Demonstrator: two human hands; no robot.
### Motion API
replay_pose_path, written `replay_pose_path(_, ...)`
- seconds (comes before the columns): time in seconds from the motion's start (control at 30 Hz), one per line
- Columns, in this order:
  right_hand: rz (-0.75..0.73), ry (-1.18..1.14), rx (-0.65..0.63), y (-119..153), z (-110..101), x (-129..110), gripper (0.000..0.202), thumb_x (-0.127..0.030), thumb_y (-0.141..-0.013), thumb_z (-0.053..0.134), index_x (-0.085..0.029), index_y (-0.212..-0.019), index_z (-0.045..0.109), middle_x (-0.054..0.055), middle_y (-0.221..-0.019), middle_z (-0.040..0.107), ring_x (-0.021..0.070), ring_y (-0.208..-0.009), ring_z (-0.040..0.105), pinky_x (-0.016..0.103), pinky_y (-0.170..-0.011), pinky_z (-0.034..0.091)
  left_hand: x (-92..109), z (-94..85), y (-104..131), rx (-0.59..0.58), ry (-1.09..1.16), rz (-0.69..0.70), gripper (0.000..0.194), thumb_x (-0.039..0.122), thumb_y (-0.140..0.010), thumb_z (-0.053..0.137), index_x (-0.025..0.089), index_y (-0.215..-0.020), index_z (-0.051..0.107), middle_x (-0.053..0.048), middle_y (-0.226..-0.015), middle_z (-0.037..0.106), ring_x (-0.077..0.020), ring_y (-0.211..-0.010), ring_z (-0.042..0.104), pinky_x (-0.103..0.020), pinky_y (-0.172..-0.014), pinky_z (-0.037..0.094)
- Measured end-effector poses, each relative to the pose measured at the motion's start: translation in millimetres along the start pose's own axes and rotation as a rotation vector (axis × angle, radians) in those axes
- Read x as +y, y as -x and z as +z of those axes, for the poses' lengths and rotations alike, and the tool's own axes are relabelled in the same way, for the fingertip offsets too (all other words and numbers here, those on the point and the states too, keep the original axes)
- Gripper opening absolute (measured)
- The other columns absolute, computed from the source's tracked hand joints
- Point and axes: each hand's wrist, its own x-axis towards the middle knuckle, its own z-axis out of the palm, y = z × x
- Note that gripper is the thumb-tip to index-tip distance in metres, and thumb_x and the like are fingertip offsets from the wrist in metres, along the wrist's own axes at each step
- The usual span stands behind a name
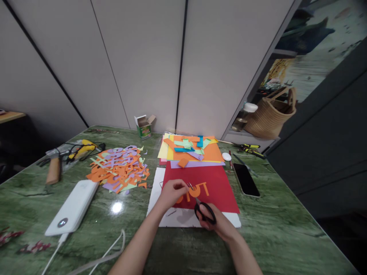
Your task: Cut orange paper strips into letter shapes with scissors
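Observation:
My right hand (210, 218) is closed around the black handles of a pair of scissors (205, 213), fingers in the loops. The blades point up and away, across a curved orange paper piece (196, 192). My left hand (173, 194) is closed in a pinch at the left end of that piece, beside the blade tips. Below both hands lies a red paper sheet (220, 179) on a white sheet (233, 219) with torn-looking edges. Orange letter shapes (205, 188) rest on the red sheet, some partly hidden by my hands.
Left stands a heap of paper scraps (117, 168), with a white power bank (73, 208) and its cable nearer. Behind the red sheet are stacked coloured papers (212, 151) and a small open box (144, 130). A phone (246, 179) and yellow-black tools (250, 150) lie right.

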Motion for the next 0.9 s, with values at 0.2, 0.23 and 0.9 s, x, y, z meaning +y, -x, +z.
replay_pose_path(0.2, -0.015, 0.013, -0.015, -0.9, -0.3, 2.4, 0.039, -0.050, -0.078, 0.043, -0.014, -0.064, 0.044, -0.005, -0.046, 0.036, 0.0046, -0.041, 0.029, 0.019, -0.039, 0.012, 0.5, 0.2, -0.2, 0.008, -0.002, -0.022, 0.011, 0.021, -0.064, 0.051, 0.014, -0.060, 0.059, -0.001, -0.059, 0.057, -0.0126, -0.060, 0.051, -0.021, -0.058, 0.038)
replay_pose_path(0.23, -0.018, 0.015, -0.017, -1.2, -0.5, 2.8, 0.039, -0.050, -0.078, 0.043, -0.014, -0.064, 0.044, -0.005, -0.046, 0.036, 0.0047, -0.041, 0.029, 0.019, -0.039, 0.011, 0.2, 0.3, -0.3, 0.007, -0.004, -0.023, 0.011, 0.021, -0.064, 0.051, 0.014, -0.060, 0.058, -0.001, -0.059, 0.057, -0.0125, -0.060, 0.051, -0.021, -0.058, 0.038)
replay_pose_path(0.9, -0.043, -0.052, 0.024, -6.9, 2.3, 8.5, 0.036, -0.047, -0.079, 0.044, -0.014, -0.065, 0.044, -0.005, -0.047, 0.036, 0.0045, -0.041, 0.026, 0.019, -0.039, 0.011, -8.2, 8.7, -2.3, 0.074, 0.012, 0.008, 0.013, 0.026, -0.066, 0.054, 0.014, -0.061, 0.059, 0.000, -0.059, 0.056, -0.0126, -0.061, 0.051, -0.021, -0.059, 0.037)
